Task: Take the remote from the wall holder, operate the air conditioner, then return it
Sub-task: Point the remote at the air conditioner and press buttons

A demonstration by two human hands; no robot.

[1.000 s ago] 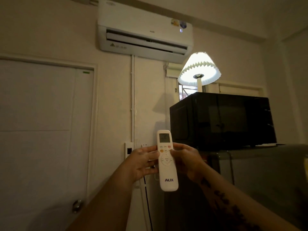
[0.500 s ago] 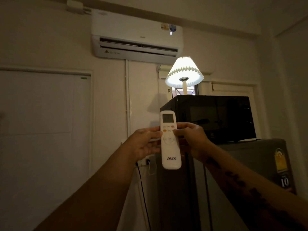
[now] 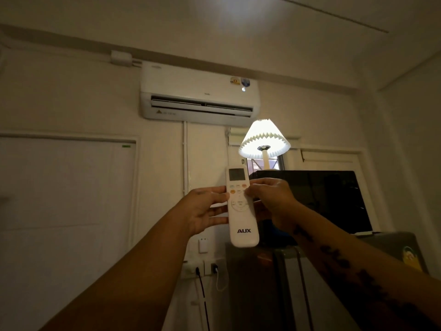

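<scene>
A white AUX remote (image 3: 242, 218) is held upright in front of me, its screen end pointing up toward the white air conditioner (image 3: 199, 95) mounted high on the wall. My left hand (image 3: 206, 211) grips the remote's left side. My right hand (image 3: 272, 200) holds its right side, with the thumb on the upper buttons. A small light glows on the air conditioner's right end, and its flap stands slightly open. A small white wall holder (image 3: 202, 245) hangs on the wall below my hands.
A lit lamp (image 3: 264, 139) stands on a black microwave (image 3: 317, 199), which sits on a grey fridge (image 3: 298, 290) at the right. A white door (image 3: 64, 211) fills the left. Sockets with plugged cables (image 3: 205, 268) sit low on the wall.
My view has tilted upward, so the air conditioner sits lower in the frame and the ceiling shows. Both hands have kept hold of the remote, raised toward the unit.
</scene>
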